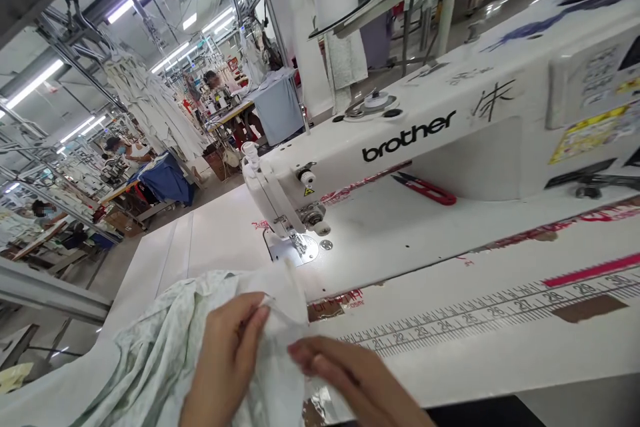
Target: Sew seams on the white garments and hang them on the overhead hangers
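Worktable (475, 353): two hands (227, 350) (357, 373), one snipper (433, 192), fabric (160, 333)

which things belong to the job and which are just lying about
Likely in the job:
pale cloth, in the left hand, right hand at its edge
sewing machine, just beyond

Apparently lying about:
red snips, on the machine bed
dark blue cloth, draped in the background

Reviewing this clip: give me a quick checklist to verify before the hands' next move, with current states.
1. Left hand gripping the cloth: ok, pinched between thumb and fingers.
2. Right hand gripping the cloth: cannot tell; fingertips are at its edge, contact unclear.
3. Both hands clear of the presser foot: ok.
4. Cloth under the presser foot: not ok, it lies short of it.
5. Red snips away from the presser foot: ok.
6. Needle threaded: cannot tell, too small.
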Available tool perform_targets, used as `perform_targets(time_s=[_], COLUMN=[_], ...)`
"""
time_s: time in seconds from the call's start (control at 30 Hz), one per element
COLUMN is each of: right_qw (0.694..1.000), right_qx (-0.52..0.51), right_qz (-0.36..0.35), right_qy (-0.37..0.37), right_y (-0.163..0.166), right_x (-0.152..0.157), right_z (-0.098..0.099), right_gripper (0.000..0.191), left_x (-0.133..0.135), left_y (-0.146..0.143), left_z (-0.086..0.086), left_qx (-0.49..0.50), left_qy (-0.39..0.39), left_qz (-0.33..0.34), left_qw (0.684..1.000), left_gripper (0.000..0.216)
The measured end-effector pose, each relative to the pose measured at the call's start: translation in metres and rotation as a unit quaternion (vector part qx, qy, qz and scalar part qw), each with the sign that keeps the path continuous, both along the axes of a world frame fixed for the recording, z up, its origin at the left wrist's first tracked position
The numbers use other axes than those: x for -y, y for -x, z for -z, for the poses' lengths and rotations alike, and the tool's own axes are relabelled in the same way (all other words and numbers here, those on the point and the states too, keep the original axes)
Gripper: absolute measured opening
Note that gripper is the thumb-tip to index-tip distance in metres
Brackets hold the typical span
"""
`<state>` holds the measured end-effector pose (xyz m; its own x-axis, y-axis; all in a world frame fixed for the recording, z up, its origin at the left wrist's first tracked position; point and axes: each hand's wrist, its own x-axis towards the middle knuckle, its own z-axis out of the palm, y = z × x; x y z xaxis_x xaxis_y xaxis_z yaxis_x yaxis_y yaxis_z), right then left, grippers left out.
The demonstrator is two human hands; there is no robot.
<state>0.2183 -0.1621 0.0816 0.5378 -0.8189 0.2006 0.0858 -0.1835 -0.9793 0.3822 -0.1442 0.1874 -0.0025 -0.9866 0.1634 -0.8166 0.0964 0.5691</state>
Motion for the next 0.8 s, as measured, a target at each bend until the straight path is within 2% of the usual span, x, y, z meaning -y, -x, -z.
perform_targets(time_s=[0.07, 0.1, 0.17, 0.23, 0.3, 0.47, 0.7, 0.8], right_qw=[0.999, 0.997, 0.996, 0.997, 0.997, 0.998, 0.997, 0.994], right_qx=[-0.001, -0.011, -0.026, -0.019, -0.002, 0.006, 0.027, 0.052], right_qz=[0.054, 0.074, 0.086, 0.076, 0.069, 0.060, 0.067, 0.096], right_qy=[-0.001, 0.003, 0.011, 0.013, 0.016, 0.005, 0.033, -0.032], right_y=[0.010, 0.015, 0.021, 0.020, 0.014, 0.004, -0.003, 0.000], right_x=[0.012, 0.016, 0.022, 0.024, 0.024, 0.026, 0.031, 0.031], right_z=[-0.005, -0.007, -0.012, -0.015, -0.016, -0.014, -0.012, -0.008], right_gripper=[0.056, 0.054, 0.040, 0.028, 0.022, 0.021, 0.018, 0.025], left_x=[0.005, 0.007, 0.011, 0.012, 0.013, 0.013, 0.010, 0.008], left_y=[0.010, 0.014, 0.018, 0.020, 0.020, 0.022, 0.014, 0.013], left_z=[0.018, 0.027, 0.040, 0.046, 0.047, 0.046, 0.050, 0.051], left_qx=[-0.077, -0.106, -0.141, -0.163, -0.190, -0.244, -0.230, -0.220], left_qy=[-0.045, -0.059, -0.070, -0.078, -0.085, -0.092, -0.116, -0.116], left_qz=[0.003, -0.003, -0.010, -0.008, -0.005, -0.009, -0.001, -0.013], left_qw=[0.996, 0.993, 0.988, 0.983, 0.978, 0.965, 0.966, 0.968], left_gripper=[0.031, 0.032, 0.033, 0.033, 0.031, 0.029, 0.034, 0.031])
